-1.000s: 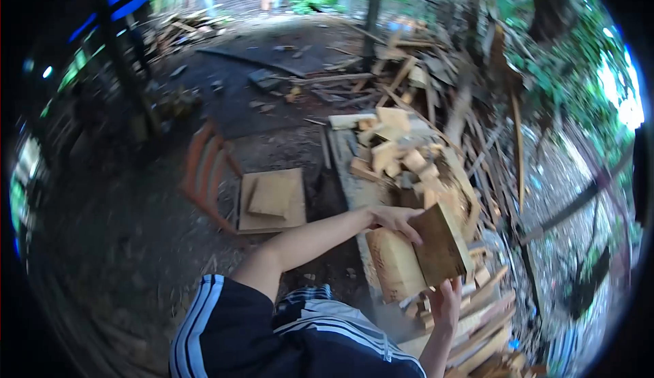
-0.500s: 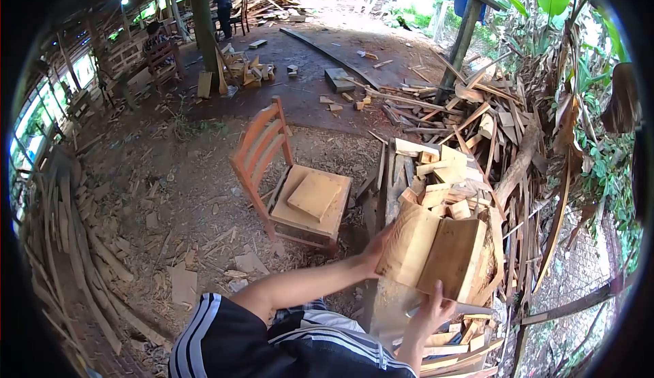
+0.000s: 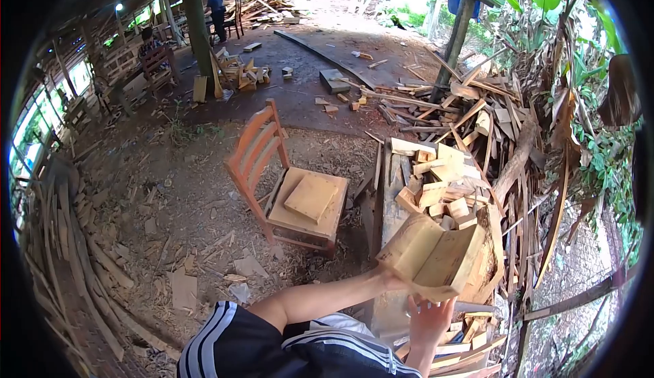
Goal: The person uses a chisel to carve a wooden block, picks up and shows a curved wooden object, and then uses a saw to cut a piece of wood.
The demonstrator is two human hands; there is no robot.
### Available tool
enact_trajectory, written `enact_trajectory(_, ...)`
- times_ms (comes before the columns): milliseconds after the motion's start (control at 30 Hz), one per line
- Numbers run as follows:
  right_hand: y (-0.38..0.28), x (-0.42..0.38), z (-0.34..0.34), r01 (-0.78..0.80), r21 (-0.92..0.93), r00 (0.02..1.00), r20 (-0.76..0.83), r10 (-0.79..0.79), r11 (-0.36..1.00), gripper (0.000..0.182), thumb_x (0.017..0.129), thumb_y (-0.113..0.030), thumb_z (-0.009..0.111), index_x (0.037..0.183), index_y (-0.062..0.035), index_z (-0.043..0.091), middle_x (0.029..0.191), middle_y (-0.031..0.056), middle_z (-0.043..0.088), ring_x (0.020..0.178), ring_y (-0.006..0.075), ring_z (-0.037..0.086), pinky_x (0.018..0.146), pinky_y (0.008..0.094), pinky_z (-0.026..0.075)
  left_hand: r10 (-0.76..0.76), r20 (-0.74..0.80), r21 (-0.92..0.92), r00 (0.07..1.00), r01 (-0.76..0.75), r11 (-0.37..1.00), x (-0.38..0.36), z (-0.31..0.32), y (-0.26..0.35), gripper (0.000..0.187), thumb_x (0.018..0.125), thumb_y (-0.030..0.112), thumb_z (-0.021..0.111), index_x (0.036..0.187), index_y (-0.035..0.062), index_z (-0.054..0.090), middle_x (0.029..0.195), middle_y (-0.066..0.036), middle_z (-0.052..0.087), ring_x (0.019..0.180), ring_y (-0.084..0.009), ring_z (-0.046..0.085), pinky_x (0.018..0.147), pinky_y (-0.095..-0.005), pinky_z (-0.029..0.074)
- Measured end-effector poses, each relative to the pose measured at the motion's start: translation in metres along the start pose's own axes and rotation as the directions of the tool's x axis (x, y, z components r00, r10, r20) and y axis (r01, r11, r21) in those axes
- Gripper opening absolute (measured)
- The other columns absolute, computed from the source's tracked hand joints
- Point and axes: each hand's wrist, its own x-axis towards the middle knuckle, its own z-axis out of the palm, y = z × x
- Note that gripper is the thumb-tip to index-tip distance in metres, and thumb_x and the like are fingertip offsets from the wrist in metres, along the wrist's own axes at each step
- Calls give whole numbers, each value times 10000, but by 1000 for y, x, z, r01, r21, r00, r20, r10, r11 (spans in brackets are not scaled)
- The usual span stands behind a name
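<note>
Now both hands are gripping the pale rectangular wooden boards (image 3: 436, 255), the left hand (image 3: 390, 279) clasping their 8 o'clock edge and the right hand (image 3: 428, 318) propping them from 6 o'clock, their long axis tilting toward 1 o'clock over the scrap-strewn worktop (image 3: 390, 194).
</note>
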Motion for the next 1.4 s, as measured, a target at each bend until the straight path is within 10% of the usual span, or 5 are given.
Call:
enact_trajectory(267, -2, -14, -12, 92, -226, 989, 131, -64, 970, 464, 974, -297, 479, 1339, -20, 406, 1021, 120, 595, 822, 196, 632, 728, 369, 569, -27, 22, 116, 999, 24, 993, 14, 51, 4, 621, 889, 524, 491, 1309, 67, 489, 1344, -138, 502, 1201, -302, 505, 1053, -544, 335)
enact_trajectory(933, 3, -52, -58, 97, -407, 920, -312, -238, 908, 333, 945, -172, 535, 1239, -17, 525, 913, 69, 620, 750, 116, 614, 673, 248, 531, 164, -74, 330, 984, -130, 935, 41, 129, 42, 556, 891, 528, 458, 1246, 106, 531, 1249, -130, 557, 1119, -313, 534, 984, -548, 405)
enact_trajectory(1000, 4, -54, -56, 76, -412, 929, -301, -215, 908, 328, 944, -159, 528, 1239, -15, 529, 902, 66, 615, 757, 121, 617, 682, 245, 533, 27, 44, 94, 999, -31, 995, 54, 135, 56, 540, 859, 537, 505, 1179, 108, 570, 1200, -112, 589, 1059, -304, 560, 949, -533, 437)
enact_trajectory(1233, 9, -55, -56, 76, -404, 940, -277, -201, 912, 332, 943, -135, 512, 1238, 17, 527, 914, 67, 600, 750, 127, 615, 663, 236, 527, 30, 237, 353, 971, -115, 928, 94, 193, 69, 474, 849, 463, 587, 1110, 67, 573, 1084, -129, 628, 975, -211, 601, 830, -404, 534)
enact_trajectory(1400, 15, -56, -72, 50, -430, 954, -246, -171, 901, 350, 962, -195, 525, 1255, -4, 526, 966, 83, 650, 818, 133, 641, 723, 262, 541, -84, 363, 238, 928, -5, 971, 118, 211, 63, 604, 886, 505, 470, 1210, -3, 507, 1115, -204, 568, 988, -357, 571, 928, -530, 474)
